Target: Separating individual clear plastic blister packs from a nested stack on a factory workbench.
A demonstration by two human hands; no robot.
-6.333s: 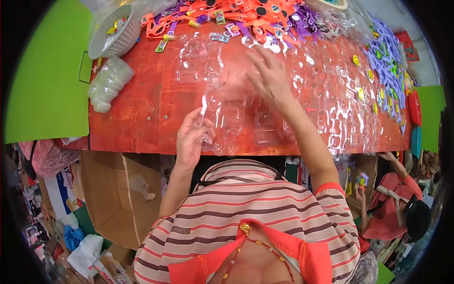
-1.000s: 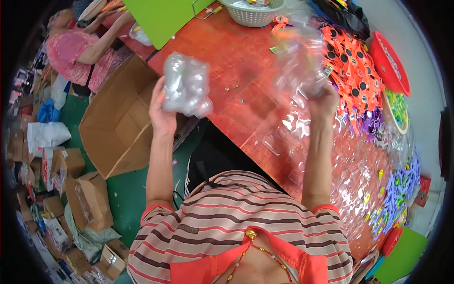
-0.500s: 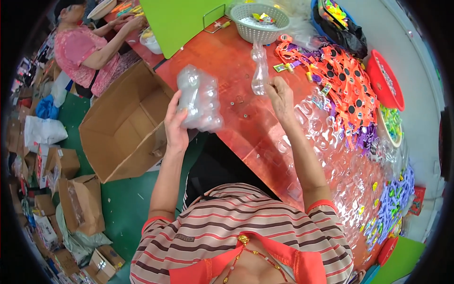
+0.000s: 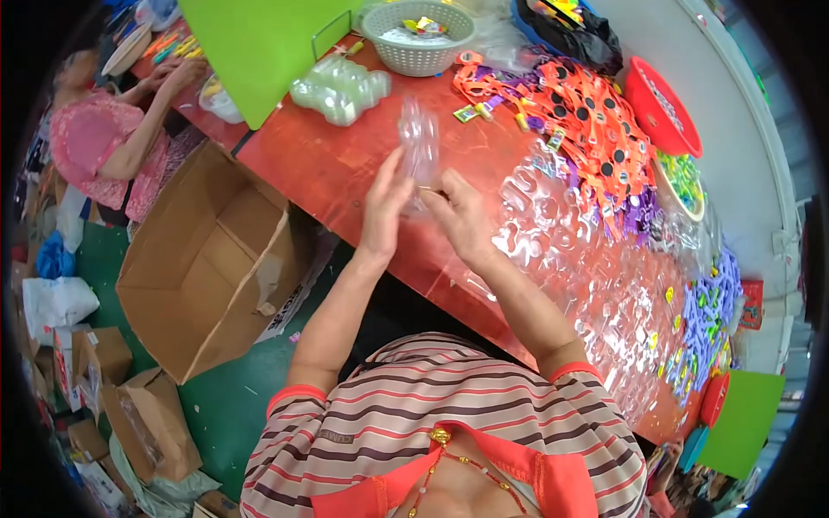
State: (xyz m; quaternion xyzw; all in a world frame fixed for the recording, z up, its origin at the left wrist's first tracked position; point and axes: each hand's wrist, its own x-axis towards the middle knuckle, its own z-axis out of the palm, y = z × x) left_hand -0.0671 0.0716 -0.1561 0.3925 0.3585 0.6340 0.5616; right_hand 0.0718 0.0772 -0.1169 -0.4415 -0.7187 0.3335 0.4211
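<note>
A clear moulded plastic shell (image 4: 420,134) is held up in front of me over the red table; whether it is one piece or several nested together I cannot tell. My left hand (image 4: 384,203) is closed along its left side. At its lower right end, the curled fingers of my right hand (image 4: 458,211) pinch the plastic. A bundle of clear moulded shells (image 4: 341,90) lies farther off, beside the green board. To the right of my right hand, many loose clear shells (image 4: 553,207) are spread over the tabletop.
A grey basket (image 4: 418,43) stands at the back. Orange strap-like pieces with black discs (image 4: 596,121) are heaped before a red basin (image 4: 661,108). Purple pieces (image 4: 712,302) lie far right. An open cardboard box (image 4: 203,259) stands left, near a person in pink (image 4: 108,142).
The bundle of shells has left my left hand and now lies on the table by the green board. Both hands have come together at a clear shell.
</note>
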